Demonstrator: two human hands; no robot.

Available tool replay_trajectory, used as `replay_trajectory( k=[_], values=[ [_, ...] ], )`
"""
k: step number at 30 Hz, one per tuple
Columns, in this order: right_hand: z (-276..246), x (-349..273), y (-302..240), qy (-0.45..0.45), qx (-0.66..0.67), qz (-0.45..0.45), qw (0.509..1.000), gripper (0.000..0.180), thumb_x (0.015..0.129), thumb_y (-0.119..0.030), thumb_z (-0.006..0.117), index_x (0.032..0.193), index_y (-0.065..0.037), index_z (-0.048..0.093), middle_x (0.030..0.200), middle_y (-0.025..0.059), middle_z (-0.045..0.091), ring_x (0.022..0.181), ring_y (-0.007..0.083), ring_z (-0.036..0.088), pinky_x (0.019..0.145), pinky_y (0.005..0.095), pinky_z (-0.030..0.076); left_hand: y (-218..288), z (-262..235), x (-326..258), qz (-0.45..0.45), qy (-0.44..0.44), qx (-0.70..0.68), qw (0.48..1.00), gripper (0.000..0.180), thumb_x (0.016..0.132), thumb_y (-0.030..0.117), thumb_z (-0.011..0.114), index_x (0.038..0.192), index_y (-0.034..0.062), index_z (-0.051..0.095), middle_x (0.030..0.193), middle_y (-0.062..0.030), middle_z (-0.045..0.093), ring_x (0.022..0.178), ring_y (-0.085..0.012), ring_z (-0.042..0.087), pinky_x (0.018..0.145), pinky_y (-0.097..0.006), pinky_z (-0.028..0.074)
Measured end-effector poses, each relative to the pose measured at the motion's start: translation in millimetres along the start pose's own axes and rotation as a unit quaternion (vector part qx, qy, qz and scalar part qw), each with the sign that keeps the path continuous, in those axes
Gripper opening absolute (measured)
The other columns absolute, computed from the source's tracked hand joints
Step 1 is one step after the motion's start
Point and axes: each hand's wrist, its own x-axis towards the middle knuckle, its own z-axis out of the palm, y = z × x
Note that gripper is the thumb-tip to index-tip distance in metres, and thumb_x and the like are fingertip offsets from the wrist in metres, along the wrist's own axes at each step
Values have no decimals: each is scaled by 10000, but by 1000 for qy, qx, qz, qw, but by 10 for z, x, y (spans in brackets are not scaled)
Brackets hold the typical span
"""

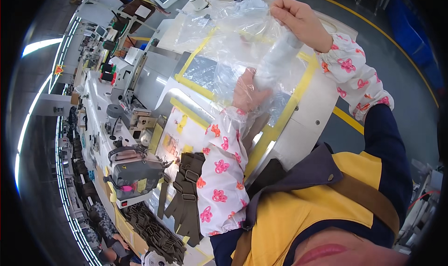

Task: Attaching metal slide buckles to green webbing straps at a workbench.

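Clear plastic (233, 41) — likely light, limp, slippery; grip far edge. Right hand (299, 22) pinches it; left hand (247, 92) part-spread.

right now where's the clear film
In the head view, the clear plastic film is at upper centre, over the yellow tape, pinched by the right hand, with the left hand lower down.

Here's the pale worktable (303, 137), yellow tape (267, 137) stuck down in strips, clear plastic sheeting (233, 30) spread above the top, near-left, dark olive webbing straps (187, 217), metal-look buckles (190, 197) showing
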Motion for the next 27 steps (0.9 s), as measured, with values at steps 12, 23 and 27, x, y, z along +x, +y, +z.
replay_trajectory(
  k=[12,23,27],
  values=[
    [-1048,76,1974,103,-379,30,919,272,893,-297,497,921,-37,569,811,165,608,768,343,586,664,359,455,380,-867,-1204,-109,6,-257,960,395,675,146,687,1000,-1,518,904,-96,599,813,-183,580,721,-276,455],
    [-737,314,874,10,-458,-80,885,187,761,-169,620,878,-24,605,844,151,581,829,306,562,722,369,450,129,-676,-2136,-270,62,-544,792,410,819,164,629,1150,-13,465,995,-56,589,860,-109,568,756,-233,437],
    [298,-76,-135,-68,-211,-253,942,134,810,-116,604,905,-27,574,835,88,592,741,232,570,657,305,449,351,-479,-2129,-248,8,-635,732,346,905,226,504,1148,-16,463,985,-97,596,845,-142,596,748,-259,464]
  ],
)
